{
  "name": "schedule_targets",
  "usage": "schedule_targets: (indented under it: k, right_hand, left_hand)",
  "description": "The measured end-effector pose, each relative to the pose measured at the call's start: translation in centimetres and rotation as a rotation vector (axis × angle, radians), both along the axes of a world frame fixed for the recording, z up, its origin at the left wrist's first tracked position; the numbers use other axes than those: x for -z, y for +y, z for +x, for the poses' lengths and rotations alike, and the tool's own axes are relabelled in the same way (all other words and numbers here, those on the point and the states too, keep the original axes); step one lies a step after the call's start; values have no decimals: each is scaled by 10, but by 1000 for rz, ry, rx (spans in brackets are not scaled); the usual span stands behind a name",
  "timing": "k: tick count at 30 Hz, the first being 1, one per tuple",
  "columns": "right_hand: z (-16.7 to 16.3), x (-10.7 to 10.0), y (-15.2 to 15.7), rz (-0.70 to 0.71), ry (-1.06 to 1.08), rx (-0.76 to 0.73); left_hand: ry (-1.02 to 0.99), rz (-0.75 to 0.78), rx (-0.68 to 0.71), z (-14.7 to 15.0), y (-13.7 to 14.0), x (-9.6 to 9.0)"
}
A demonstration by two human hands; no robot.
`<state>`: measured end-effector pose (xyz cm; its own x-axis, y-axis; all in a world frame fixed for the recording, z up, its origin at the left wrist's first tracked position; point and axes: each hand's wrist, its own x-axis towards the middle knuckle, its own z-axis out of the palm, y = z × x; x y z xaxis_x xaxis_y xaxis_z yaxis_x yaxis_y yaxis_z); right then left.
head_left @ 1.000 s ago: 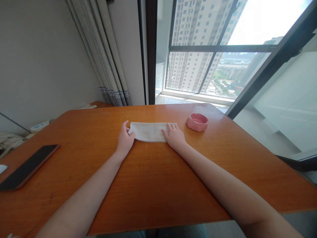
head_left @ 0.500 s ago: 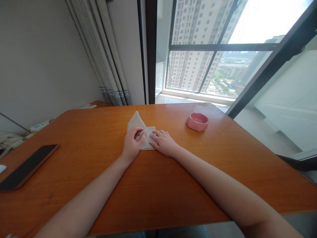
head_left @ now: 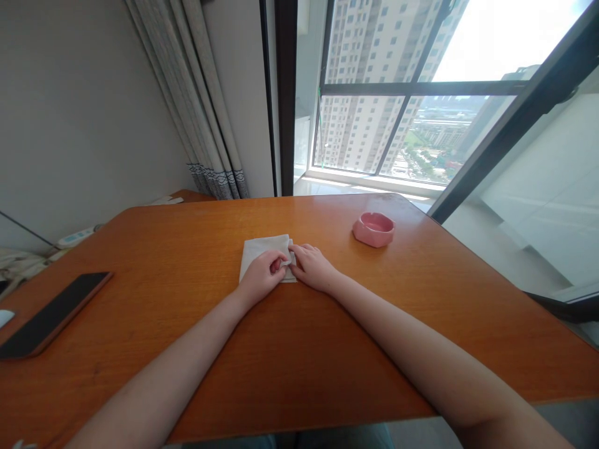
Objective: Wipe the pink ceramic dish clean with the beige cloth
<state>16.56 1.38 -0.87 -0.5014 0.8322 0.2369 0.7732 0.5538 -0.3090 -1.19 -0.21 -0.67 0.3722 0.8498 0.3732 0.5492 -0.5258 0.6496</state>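
Note:
A light grey-white cloth (head_left: 262,247), folded into a small, roughly square shape, lies flat on the wooden table (head_left: 299,349). My left hand (head_left: 262,273) reaches across its front part, with thumb and fingers pinching the cloth's upper layer near the right side. At the right edge of the cloth is my right hand (head_left: 314,267), its thumb and forefinger apart and the fingertips resting on that edge. The two hands nearly meet there. Part of the cloth is hidden under my left hand.
A pink faceted bowl (head_left: 373,229) stands at the right rear of the table. To the left lies a long black pad with a brown edge (head_left: 56,315), with a white object (head_left: 5,317) beside it. A curtain (head_left: 206,125) and a large window are beyond.
My left hand has moved right, carrying the lifted left corner of the cloth over, so the cloth now lies flatter and squarer. My right hand has shifted slightly to the right.

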Motion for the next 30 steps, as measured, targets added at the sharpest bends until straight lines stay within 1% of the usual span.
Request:
schedule_targets:
  k: [3, 8, 11, 13, 15, 17, 19, 20, 21, 23, 25, 28, 29, 30]
  right_hand:
    - [0, 3, 3, -19, 51, 9]
    - [0, 11, 9, -17, 156, 1]
    - [1, 13, 12, 25, 267, 66]
    - [3, 12, 12, 72, 306, 99]
    - [4, 9, 9, 97, 284, 61]
    - [4, 5, 4, 95, 210, -40]
    - [0, 0, -2, 71, 120, -158]
    - [-2, -4, -5, 52, 79, -190]
    - [-4, -7, -7, 30, 41, -188]
    - [-5, -16, -10, -14, -39, -87]
    - [1, -27, -10, -67, -155, 59]
    - [24, -39, -3, -251, -375, 278]
    - [35, -41, 1, -321, -434, 358]
    - [46, -43, 6, -363, -469, 426]
  left_hand:
    - [17, -33, 36, 0, 0, 1]
    - [77, -17, 86, 1, -1, 0]
    - [129, 5, 132, 2, -4, -2]
    - [132, 51, 131, 1, -6, -5]
    - [70, 129, 56, -1, -8, -8]
    - [-60, 186, -73, -5, -6, -9]
    - [-244, 171, -195, -11, 0, -9]
    - [-338, 141, -241, -13, 3, -7]
    - [-420, 102, -274, -15, 7, -6]
    - [-517, 29, -306, -17, 14, -3]
    - [-523, -32, -302, -16, 17, -1]
    - [-468, -88, -258, -13, 14, -1]
    - [-445, -92, -241, -11, 12, -2]
    - [-423, -88, -227, -11, 11, -2]
